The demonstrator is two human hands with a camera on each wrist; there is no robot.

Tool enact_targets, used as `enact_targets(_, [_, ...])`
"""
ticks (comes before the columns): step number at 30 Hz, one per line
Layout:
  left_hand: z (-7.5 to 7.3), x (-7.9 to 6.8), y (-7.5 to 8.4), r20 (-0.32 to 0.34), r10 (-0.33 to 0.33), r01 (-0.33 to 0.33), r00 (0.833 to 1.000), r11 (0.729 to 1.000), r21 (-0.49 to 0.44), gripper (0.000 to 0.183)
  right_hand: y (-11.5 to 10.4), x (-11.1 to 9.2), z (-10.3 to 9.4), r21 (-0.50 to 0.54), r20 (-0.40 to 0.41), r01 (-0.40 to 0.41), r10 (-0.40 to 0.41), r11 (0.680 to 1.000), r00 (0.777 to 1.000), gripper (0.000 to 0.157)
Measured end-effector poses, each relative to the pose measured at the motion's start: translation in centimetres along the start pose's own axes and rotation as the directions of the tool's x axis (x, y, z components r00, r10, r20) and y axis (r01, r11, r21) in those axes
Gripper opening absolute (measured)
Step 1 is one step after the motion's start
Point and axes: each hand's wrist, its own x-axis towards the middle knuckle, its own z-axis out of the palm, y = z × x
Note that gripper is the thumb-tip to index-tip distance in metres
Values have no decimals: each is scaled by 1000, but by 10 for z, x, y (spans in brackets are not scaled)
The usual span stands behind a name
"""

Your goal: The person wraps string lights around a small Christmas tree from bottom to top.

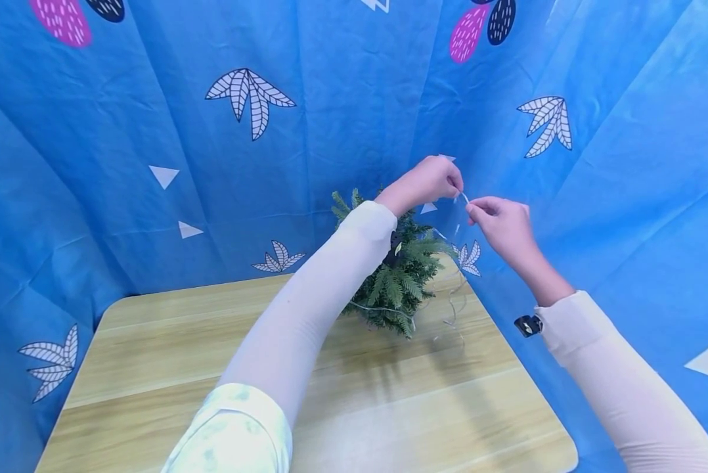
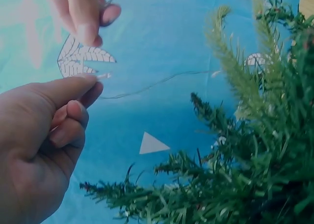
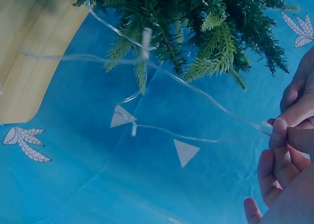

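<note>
A small artificial Christmas tree (image 1: 398, 282) stands at the table's far right corner. Clear string lights (image 3: 211, 98) with small white bulbs wrap partly round its lower branches and hang off its right side. My left hand (image 1: 429, 180) reaches past the treetop and pinches the light string between thumb and forefinger. Just to its right, my right hand (image 1: 503, 225) pinches the same string, with a short stretch (image 1: 464, 196) spanning the two. In the left wrist view the string (image 2: 147, 89) trails from the left fingertips toward the branches (image 2: 196, 194).
The wooden table (image 1: 212, 341) has rounded corners. A blue patterned curtain (image 1: 153, 98) hangs close behind it and along its right side. Loose loops of the string (image 1: 451, 309) dangle near the table's right edge. A black wrist device (image 1: 528, 325) sits at the right cuff.
</note>
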Motion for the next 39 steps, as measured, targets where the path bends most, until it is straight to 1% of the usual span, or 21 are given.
enact_targets(4, [-8,0,-7,-96,-22,22,995,1000,7,16,1,-5,2,1,-3,-17,17,1000,1000,39])
enact_targets(7, [-15,-2,-13,-162,-60,61,985,998,-4,18,3,-8,4,-20,-6,-13,13,1000,1000,38])
enact_targets(9, [-21,-3,-18,-198,-103,101,975,995,-16,19,5,-11,5,-27,1,-7,7,1000,1000,37])
enact_targets(13, [-35,-9,-29,-258,-193,183,947,981,-61,21,6,-18,9,-16,25,-5,5,1000,1000,34])
enact_targets(16, [-44,-14,-36,-290,-238,221,927,971,-90,23,7,-22,11,-6,36,-3,3,1000,999,33])
enact_targets(19, [-52,-19,-39,-291,-271,250,917,962,-110,24,7,-25,14,2,37,5,-5,1000,999,35])
enact_targets(24, [-63,-25,-39,-283,-283,267,916,959,-94,26,6,-28,17,17,25,22,-22,1000,999,36])
enact_targets(27, [-72,-29,-41,-297,-289,274,910,957,-93,26,5,-31,17,27,32,18,-19,999,999,37])
enact_targets(30, [-81,-33,-47,-314,-300,277,901,954,-116,25,5,-35,17,35,45,14,-15,999,999,34])
enact_targets(33, [-86,-41,-55,-318,-304,271,898,952,-145,23,4,-39,17,35,48,16,-18,999,999,30])
enact_targets(37, [-91,-51,-68,-318,-306,268,897,950,-157,22,0,-42,18,28,50,47,-48,999,998,26])
enact_targets(39, [-92,-56,-75,-325,-311,274,893,949,-153,22,-2,-44,18,23,54,73,-74,997,996,26])
